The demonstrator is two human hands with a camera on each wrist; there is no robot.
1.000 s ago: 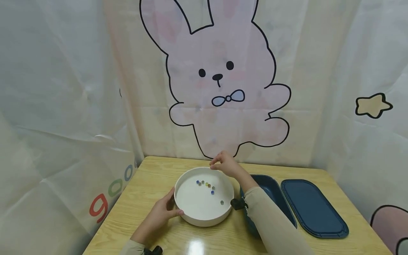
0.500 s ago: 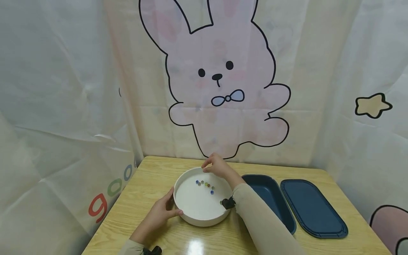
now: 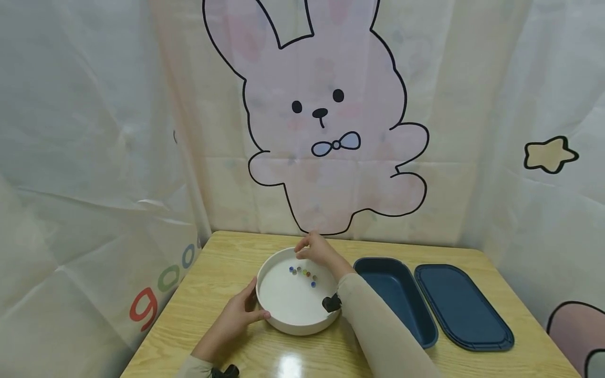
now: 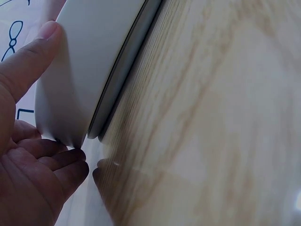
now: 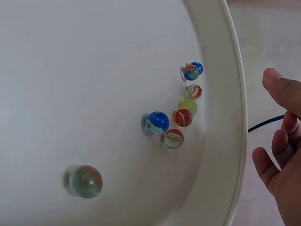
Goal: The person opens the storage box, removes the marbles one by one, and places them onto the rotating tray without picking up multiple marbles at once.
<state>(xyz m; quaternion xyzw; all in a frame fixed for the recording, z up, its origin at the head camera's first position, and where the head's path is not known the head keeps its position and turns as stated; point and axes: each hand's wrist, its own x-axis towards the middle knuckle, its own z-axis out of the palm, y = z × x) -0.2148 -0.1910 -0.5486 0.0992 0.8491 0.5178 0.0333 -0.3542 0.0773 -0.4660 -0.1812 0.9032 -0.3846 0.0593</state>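
Observation:
A round white dish [image 3: 288, 304] with a low wall sits on the table. My left hand [image 3: 242, 314] grips its left side, thumb toward the near wall and fingers round the far part, as the left wrist view shows. My right hand [image 3: 319, 251] hovers at the far rim, fingers loosely bent. In the right wrist view that hand [image 5: 284, 141] is just outside the rim and holds nothing. Several glass marbles lie inside: most in a curved row by the wall, among them a red one [image 5: 183, 117], with a larger blue-and-white one [image 5: 157, 123] beside it. A greenish marble [image 5: 86, 181] lies apart.
To the right of the dish stands a deep dark blue rectangular container [image 3: 392, 294], partly behind the right sleeve. Its matching flat blue lid [image 3: 465, 307] lies farther right on the wooden table [image 3: 236, 257]. A curtain with a printed rabbit [image 3: 326, 173] hangs behind the table.
My right hand has moved left along the far rim, and its forearm uncovers more of the blue container. The greenish marble is now hidden in the head view. My left hand keeps its grip.

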